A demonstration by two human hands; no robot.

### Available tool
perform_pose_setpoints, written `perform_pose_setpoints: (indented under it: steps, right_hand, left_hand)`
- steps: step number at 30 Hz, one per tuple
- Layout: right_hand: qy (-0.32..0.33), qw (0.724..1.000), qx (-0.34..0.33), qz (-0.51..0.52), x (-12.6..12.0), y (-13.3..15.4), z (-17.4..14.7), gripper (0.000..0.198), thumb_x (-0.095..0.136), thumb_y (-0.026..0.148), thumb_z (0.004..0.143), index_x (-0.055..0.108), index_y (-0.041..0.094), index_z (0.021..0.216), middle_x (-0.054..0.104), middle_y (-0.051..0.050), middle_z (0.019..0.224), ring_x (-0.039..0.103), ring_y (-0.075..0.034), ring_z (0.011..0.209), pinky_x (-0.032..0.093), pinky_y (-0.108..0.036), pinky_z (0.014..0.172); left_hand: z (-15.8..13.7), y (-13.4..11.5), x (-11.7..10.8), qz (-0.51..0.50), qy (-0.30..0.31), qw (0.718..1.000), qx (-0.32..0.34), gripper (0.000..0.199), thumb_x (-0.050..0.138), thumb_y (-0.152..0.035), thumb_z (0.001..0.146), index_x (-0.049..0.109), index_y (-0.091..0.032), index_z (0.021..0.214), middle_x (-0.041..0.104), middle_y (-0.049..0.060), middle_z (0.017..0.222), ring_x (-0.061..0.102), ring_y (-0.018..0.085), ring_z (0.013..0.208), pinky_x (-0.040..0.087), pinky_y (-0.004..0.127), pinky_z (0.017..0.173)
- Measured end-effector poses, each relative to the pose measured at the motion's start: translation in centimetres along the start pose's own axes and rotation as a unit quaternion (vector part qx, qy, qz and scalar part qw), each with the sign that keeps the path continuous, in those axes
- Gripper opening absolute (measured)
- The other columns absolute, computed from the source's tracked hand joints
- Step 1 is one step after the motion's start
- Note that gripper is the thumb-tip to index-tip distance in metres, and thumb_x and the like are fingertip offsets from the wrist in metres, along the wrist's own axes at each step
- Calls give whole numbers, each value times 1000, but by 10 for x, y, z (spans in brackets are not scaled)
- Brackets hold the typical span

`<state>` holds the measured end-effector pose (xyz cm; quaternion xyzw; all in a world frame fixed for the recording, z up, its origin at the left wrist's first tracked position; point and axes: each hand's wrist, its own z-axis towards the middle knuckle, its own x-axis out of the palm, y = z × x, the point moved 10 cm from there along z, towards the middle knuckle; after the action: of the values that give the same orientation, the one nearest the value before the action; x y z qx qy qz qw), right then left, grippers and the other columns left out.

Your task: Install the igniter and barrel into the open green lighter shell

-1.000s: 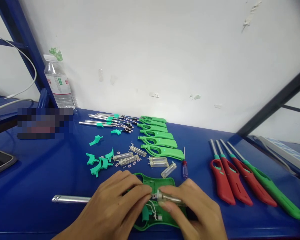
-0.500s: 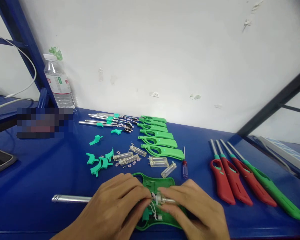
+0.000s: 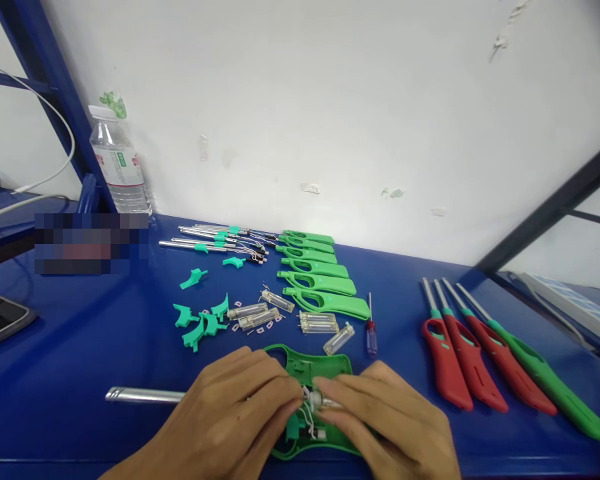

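Over an opened green lighter shell (image 3: 325,365), my right hand (image 3: 397,420) pinches a clear fuel tank (image 3: 321,401), its valve end facing left. My left hand (image 3: 235,410) is closed at that valve end, thumb and forefinger pressed together. A small pinkish-white piece shows at its fingertips, but what it grips is mostly hidden. Below the fingertips, white wires and a teal trigger (image 3: 293,428) lie in the shell. A metal lighter tube (image 3: 143,395) sticks out to the left from beneath my left hand.
Beyond my hands lie several fuel tanks (image 3: 339,339), loose teal triggers (image 3: 195,333), green shell halves (image 3: 330,305), wired metal tubes (image 3: 200,245) and a screwdriver (image 3: 371,337). Red lighters (image 3: 445,367) and a green one (image 3: 555,377) lie right. A water bottle (image 3: 120,167) stands back left.
The fuel tank and my right fingers have shifted slightly left, closer to my left fingertips, and less of the tank shows. My left hand stays nearly still.
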<state>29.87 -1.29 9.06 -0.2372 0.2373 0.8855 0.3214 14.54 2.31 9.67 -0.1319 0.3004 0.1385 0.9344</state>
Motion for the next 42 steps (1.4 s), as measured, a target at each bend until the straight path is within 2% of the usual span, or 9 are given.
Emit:
perform_pose_setpoints:
  steps: [5,13,18,23,32,39,42]
  right_hand:
    - [8,1000,-7,4,1,2,0,8,77,23,112,83,20,117,91,-1,99,83,-15,74,67,-26,66]
    - [12,1000,-6,4,3,1,0,8,78,23,112,82,21,118,91,0,100,83,-13,74,67,-24,67]
    - [-3,1000,24,10,0,-2,0,9,77,28,113,81,23,120,91,2,100,83,-12,75,68,-23,72]
    - [4,998,55,13,2,-7,-1,10,75,27,114,82,23,119,90,2,100,81,-11,78,67,-20,74]
    - [20,999,29,21,4,-3,0,14,78,20,111,83,21,123,90,-1,101,81,-14,77,70,-24,72]
    - [18,1000,2,15,3,0,-1,14,77,18,111,83,18,124,91,-3,100,80,-15,73,70,-25,67]
    - [22,1000,-4,8,3,1,-1,16,77,17,110,82,18,126,91,-4,101,80,-15,73,70,-26,67]
  left_hand:
    - [-1,-2,-5,13,7,1000,-3,35,39,-19,127,68,-23,109,84,-6,94,80,11,85,56,29,88]
    - [-3,-1,-1,-15,21,1000,-12,34,43,-16,125,72,-22,108,84,-4,94,81,13,87,57,31,90]
    - [-1,1,-3,-13,1,1000,-12,27,44,-16,125,68,-22,114,84,-5,98,79,13,89,58,29,92]
    - [-3,12,-2,-44,-3,998,-50,24,50,-19,123,70,-23,111,81,-4,96,76,13,86,61,26,89]
    - [-2,8,0,-50,8,998,-40,31,41,-16,123,68,-22,109,81,-1,96,77,15,86,61,27,80]
    - [-1,5,-1,-48,-4,999,-21,28,44,-11,121,69,-21,112,81,0,95,78,16,86,61,29,80]
    - [-1,4,1,-38,10,999,-16,28,46,-11,121,69,-21,110,81,-2,94,77,15,84,62,29,83]
